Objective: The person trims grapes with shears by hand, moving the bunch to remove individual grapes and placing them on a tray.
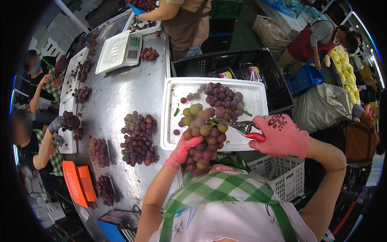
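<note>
My left hand (pixel 184 148), in a pink glove, holds a bunch of red and green grapes (pixel 208 139) over the near edge of a white foam tray (pixel 168 121). My right hand (pixel 276 136), gloved in pink too, grips red-handled pruning shears (pixel 242 127). The tips of the shears reach in among the grapes near the top of the bunch. Another bunch of dark red grapes (pixel 225 99) lies in the tray behind, beside several loose grapes and a bit of green stem (pixel 176 111).
The metal table (pixel 121 93) on the left bears packed grapes (pixel 139 139), a white scale (pixel 113 54) and an orange scale (pixel 77 183). A black crate (pixel 193 68) stands behind the tray; a white plastic basket (pixel 287 184) is at my right. Co-workers stand across the table and beyond.
</note>
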### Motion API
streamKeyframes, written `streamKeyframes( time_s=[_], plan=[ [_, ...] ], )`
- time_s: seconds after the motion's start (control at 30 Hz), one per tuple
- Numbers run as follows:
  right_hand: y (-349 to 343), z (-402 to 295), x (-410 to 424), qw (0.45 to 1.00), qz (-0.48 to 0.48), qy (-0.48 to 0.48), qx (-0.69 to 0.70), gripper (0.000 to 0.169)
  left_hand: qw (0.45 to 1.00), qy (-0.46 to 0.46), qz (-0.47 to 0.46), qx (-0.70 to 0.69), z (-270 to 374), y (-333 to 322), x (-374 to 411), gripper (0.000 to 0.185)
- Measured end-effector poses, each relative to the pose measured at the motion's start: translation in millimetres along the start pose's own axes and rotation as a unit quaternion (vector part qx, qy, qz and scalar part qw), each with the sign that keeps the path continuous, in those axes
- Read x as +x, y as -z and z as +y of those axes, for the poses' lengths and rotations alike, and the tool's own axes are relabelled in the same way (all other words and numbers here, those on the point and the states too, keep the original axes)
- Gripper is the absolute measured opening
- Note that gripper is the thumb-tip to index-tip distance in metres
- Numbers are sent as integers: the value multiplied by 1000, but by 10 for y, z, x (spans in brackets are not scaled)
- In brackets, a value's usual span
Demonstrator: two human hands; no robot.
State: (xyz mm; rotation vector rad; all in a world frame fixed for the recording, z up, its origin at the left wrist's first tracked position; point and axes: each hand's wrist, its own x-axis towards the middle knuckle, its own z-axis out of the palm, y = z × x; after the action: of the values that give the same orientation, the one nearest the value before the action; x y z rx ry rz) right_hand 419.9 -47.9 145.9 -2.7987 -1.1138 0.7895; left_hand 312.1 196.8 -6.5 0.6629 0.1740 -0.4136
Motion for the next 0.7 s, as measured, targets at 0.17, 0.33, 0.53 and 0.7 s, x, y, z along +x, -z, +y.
streamKeyframes(
  time_s=[0.17,0.33,0.53,0.7],
  plan=[
    [287,-196,48,991,-41,24,-126,41,999,-40,-8,21,-50,-71,76,65],
    [492,-283,213,966,-88,78,-231,35,992,-51,43,106,-183,83,145,66],
    [639,-370,338,958,-165,59,-227,31,993,-56,30,99,-225,116,148,65],
    [556,-282,251,975,-125,47,-177,35,998,-45,15,41,-234,136,122,66]
  ],
)
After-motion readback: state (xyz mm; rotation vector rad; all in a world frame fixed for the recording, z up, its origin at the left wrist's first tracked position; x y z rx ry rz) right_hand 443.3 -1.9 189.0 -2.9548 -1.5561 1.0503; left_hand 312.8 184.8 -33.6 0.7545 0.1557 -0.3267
